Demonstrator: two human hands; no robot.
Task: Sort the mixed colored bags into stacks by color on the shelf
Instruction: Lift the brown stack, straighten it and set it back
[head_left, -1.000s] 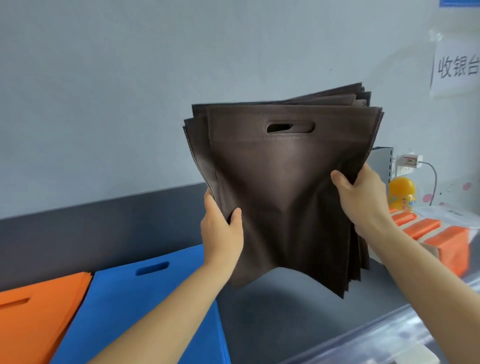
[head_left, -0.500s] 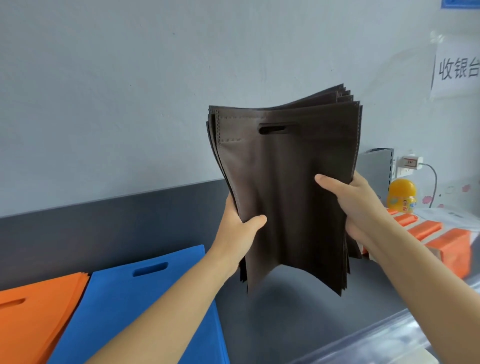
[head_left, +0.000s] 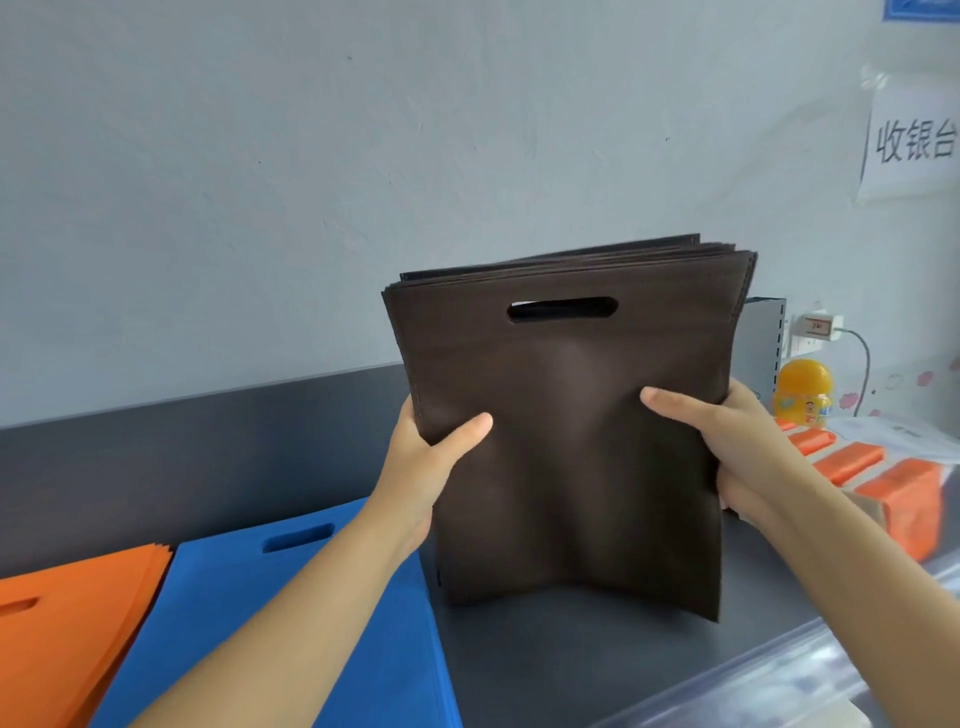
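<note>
A stack of dark brown bags (head_left: 566, 441) with a cut-out handle stands upright, its bottom edge resting on the dark grey shelf (head_left: 545, 670). My left hand (head_left: 426, 457) grips the stack's left edge, thumb on the front. My right hand (head_left: 727, 447) grips its right edge the same way. A flat pile of blue bags (head_left: 322, 613) lies on the shelf to the left of the brown stack. Further left lies a pile of orange bags (head_left: 67, 618), cut off by the frame edge.
Behind the shelf rises a dark back panel and a pale wall. On the right stand orange packets (head_left: 893, 493), a round orange-yellow container (head_left: 802, 387), a grey metal box (head_left: 761, 343) and a wall plug with cable (head_left: 823, 327). A clear plastic strip (head_left: 810, 670) edges the shelf front.
The brown stack has come down from mid-air until its bottom edge sits on the shelf, and its edges are more squared up. Both hands kept their hold.
</note>
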